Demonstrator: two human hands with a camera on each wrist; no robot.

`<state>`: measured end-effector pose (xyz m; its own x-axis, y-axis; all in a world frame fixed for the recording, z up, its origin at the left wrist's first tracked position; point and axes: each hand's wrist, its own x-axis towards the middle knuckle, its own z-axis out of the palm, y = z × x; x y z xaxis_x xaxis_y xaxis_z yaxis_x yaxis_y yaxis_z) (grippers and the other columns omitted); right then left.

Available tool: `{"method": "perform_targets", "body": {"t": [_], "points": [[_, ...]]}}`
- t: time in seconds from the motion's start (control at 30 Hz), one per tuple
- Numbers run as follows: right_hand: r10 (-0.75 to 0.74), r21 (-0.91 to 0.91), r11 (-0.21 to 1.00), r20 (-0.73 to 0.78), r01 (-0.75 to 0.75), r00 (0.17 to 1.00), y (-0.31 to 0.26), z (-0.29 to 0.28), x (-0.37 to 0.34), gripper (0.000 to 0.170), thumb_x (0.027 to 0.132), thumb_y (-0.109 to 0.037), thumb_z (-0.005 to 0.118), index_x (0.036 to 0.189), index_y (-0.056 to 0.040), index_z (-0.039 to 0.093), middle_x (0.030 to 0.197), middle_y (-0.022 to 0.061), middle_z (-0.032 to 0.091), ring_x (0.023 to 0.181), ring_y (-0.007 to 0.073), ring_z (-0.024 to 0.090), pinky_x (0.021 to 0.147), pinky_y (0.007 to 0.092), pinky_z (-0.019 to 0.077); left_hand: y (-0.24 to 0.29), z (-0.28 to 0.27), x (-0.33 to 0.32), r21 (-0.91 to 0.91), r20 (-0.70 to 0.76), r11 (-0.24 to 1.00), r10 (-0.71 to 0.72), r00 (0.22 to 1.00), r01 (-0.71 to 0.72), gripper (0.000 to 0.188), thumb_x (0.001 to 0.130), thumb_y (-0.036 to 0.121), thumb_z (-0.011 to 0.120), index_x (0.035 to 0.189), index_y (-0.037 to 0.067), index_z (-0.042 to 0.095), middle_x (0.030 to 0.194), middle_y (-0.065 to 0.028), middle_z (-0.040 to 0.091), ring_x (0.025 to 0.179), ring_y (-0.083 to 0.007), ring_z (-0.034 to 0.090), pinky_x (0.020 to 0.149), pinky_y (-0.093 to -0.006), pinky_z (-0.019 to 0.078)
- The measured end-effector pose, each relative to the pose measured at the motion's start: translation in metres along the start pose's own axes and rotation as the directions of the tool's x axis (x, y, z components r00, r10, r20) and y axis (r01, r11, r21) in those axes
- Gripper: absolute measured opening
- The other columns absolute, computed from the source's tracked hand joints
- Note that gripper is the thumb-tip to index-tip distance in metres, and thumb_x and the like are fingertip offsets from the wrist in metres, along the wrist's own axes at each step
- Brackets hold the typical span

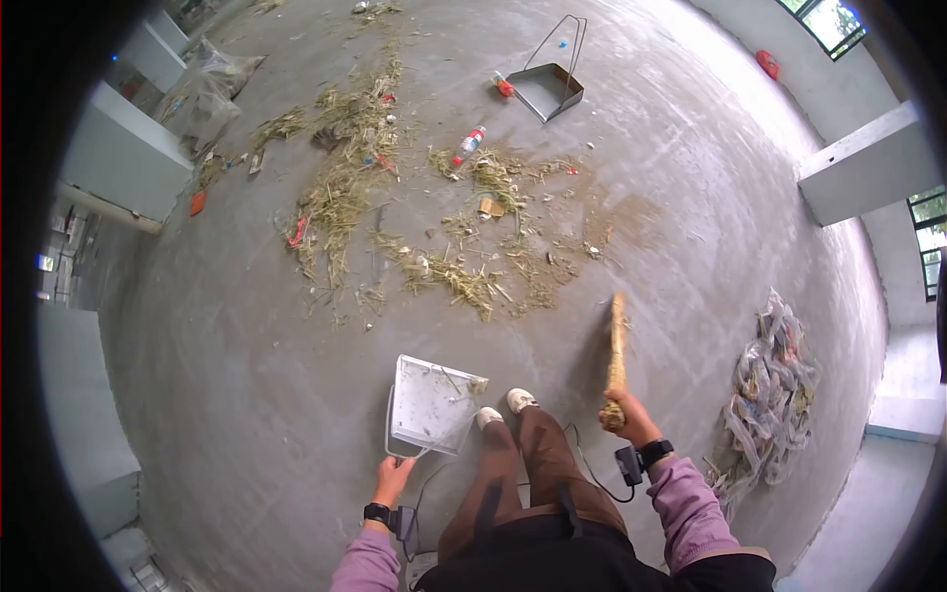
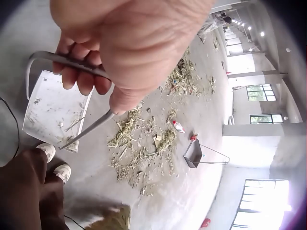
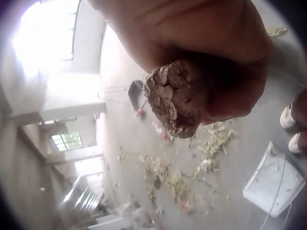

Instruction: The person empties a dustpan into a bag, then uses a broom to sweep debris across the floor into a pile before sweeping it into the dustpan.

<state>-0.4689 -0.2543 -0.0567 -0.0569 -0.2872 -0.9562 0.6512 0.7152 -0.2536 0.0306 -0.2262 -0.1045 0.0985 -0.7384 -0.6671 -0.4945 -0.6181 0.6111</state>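
My left hand (image 1: 392,481) grips the thin bent handle (image 2: 72,61) of a white dustpan (image 1: 419,409), its fingers curled round the bar in the left wrist view. Bits of straw and dirt lie in the pan, which is low over the floor just left of the feet. On the other side, my right hand (image 1: 631,418) holds a straw broom (image 1: 618,345) by its bound handle. The handle's rough butt end (image 3: 175,98) pokes out of the fist in the right wrist view. The broom points forward, away from the body.
Loose straw and litter (image 1: 340,197) spread over the concrete floor ahead, with a plastic bottle (image 1: 470,145) among them. A metal dustpan (image 1: 546,91) with a tall wire handle stands farther off. Crumpled plastic bags (image 1: 774,395) lie at right, near a wall; another bag (image 1: 212,89) is far left.
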Motion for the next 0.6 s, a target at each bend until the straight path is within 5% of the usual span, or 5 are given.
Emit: {"method": "perform_targets", "body": {"t": [0.13,0.33,0.43,0.6], "points": [[0.001,-0.172,0.985,0.095,0.016,0.995,0.017,0.047,0.000,0.020,0.080,-0.017,0.055,0.089,-0.0036,0.044,0.065,0.0084,0.053,0.048,0.0195,0.055,0.040,0.0291,0.0461,0.008,0.002,0.011,-0.002,0.003,1.000,-0.011,1.000,0.011,0.030,0.077,0.028,0.064,0.074,-0.001,0.057,0.065,-0.0040,0.056,0.060,-0.0103,0.049,0.053,-0.0275,0.0399],[0.026,0.014,0.999,0.360,-0.033,0.933,-0.025,0.062,-0.040,0.022,0.082,-0.020,0.053,0.093,-0.0021,0.047,0.067,0.0071,0.054,0.049,0.0135,0.053,0.040,0.0236,0.0436,0.025,0.004,0.023,0.045,0.046,0.998,-0.037,0.998,0.035,0.036,0.074,0.031,0.065,0.078,-0.004,0.057,0.067,-0.0078,0.058,0.063,-0.0135,0.051,0.058,-0.0308,0.0425],[-0.010,0.031,1.000,0.357,-0.001,0.934,-0.048,0.038,-0.070,0.025,0.082,-0.021,0.053,0.097,-0.0012,0.049,0.068,0.0063,0.054,0.050,0.0112,0.052,0.040,0.0211,0.0413,0.027,0.008,0.035,0.054,0.062,0.998,0.025,0.998,-0.029,0.025,0.078,0.024,0.063,0.075,0.000,0.057,0.065,-0.0021,0.055,0.058,-0.0086,0.048,0.050,-0.0254,0.0388],[-0.068,0.003,0.998,0.257,0.070,0.964,-0.067,-0.008,-0.075,0.022,0.081,-0.019,0.055,0.094,-0.0029,0.047,0.069,0.0075,0.053,0.052,0.0147,0.054,0.041,0.0257,0.0445,0.053,0.009,0.039,0.041,0.072,0.999,-0.028,0.997,0.025,0.033,0.076,0.028,0.065,0.081,-0.004,0.059,0.070,-0.0044,0.058,0.064,-0.0110,0.050,0.058,-0.0288,0.0423]]}}
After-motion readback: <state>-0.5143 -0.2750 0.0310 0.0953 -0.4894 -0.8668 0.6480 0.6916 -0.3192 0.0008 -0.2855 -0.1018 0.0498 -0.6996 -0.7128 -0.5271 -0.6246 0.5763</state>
